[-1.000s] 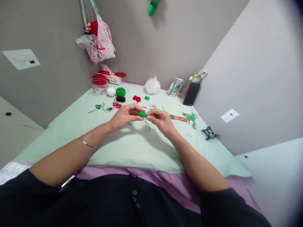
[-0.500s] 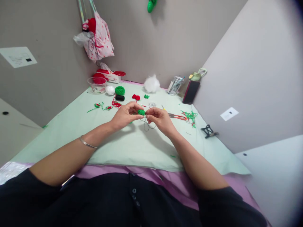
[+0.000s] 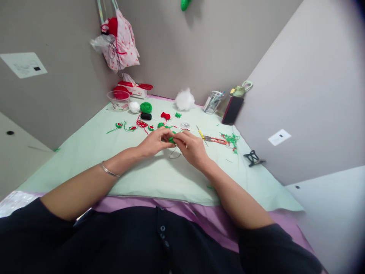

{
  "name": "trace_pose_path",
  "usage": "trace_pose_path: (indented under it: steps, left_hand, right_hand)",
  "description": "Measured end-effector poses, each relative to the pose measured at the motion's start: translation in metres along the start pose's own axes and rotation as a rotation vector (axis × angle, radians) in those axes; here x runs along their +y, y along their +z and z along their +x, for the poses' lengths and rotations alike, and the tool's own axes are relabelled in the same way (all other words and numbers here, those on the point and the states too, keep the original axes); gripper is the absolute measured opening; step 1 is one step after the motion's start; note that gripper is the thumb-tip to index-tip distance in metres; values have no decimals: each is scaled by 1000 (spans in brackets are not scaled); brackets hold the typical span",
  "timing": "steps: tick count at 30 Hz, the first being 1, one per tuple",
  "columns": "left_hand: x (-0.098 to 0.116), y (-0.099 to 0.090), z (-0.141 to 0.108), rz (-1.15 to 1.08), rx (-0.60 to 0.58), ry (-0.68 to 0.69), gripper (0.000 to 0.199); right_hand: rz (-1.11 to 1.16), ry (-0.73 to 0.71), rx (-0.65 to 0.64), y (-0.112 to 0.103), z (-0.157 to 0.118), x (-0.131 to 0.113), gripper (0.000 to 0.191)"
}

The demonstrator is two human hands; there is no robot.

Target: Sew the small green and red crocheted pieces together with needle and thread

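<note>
A small green crocheted piece [image 3: 171, 140] is pinched between the thumb and fingers of my left hand [image 3: 154, 142], partly covered by them. My right hand [image 3: 191, 147] is closed against the right side of this piece; its fingertips hide whatever they pinch. Below the fingers hangs a loop of dark thread [image 3: 175, 157]. Just behind my hands lie a green crocheted ball [image 3: 161, 125] and a small red-and-green piece [image 3: 151, 128]. To the right of my right hand are a yellow-handled tool [image 3: 201, 134] and orange-handled thread snips [image 3: 216, 140].
Green yarn [image 3: 146, 107], a black thread spool [image 3: 146, 116], white yarn [image 3: 134, 107] and a plastic tub [image 3: 118, 102] stand at back left. White stuffing [image 3: 184, 100] lies at the back. A pen cup [image 3: 212, 103], phone [image 3: 232, 110], yarn scraps [image 3: 232, 140] and black claw clip [image 3: 253, 158] are right.
My right hand has moved left and closed over the green piece, hiding more of it. The thread loop hangs smaller. The whole view has shifted slightly.
</note>
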State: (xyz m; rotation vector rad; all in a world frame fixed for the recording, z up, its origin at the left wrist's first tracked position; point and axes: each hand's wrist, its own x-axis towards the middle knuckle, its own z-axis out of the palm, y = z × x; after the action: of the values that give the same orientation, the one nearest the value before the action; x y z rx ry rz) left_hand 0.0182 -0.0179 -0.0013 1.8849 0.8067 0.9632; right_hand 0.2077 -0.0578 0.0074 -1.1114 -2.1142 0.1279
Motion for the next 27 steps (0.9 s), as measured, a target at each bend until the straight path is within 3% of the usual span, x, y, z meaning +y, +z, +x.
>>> trace_pose_path:
  steps: [4, 7, 10, 17, 20, 22, 24, 27]
  left_hand:
    - [2, -2, 0, 52, 5, 30, 17]
    - [0, -5, 0, 112, 9, 14, 18]
    - [-7, -10, 2, 120, 35, 13, 19]
    - [-21, -37, 10, 242, 140, -1, 17]
    - [-22, -42, 11, 247, 156, -40, 21]
    - [-22, -41, 10, 202, 150, -62, 28]
    - [-21, -39, 9, 130, 128, -81, 34]
    - [-19, -36, 8, 91, 119, -80, 32]
  right_hand:
    - [245, -18, 132, -10, 3, -13, 15]
    - [595, 154, 141, -24, 6, -18, 24]
    - [782, 295, 193, -48, 11, -5, 33]
    - [728, 249, 948, -126, 10, 67, 28]
    - [655, 281, 1084, -138, 8, 78, 29]
    - [651, 278, 1059, -134, 10, 73, 25]
    - [663, 294, 909, -125, 12, 61, 22]
    - [630, 384, 427, -108, 13, 42, 23]
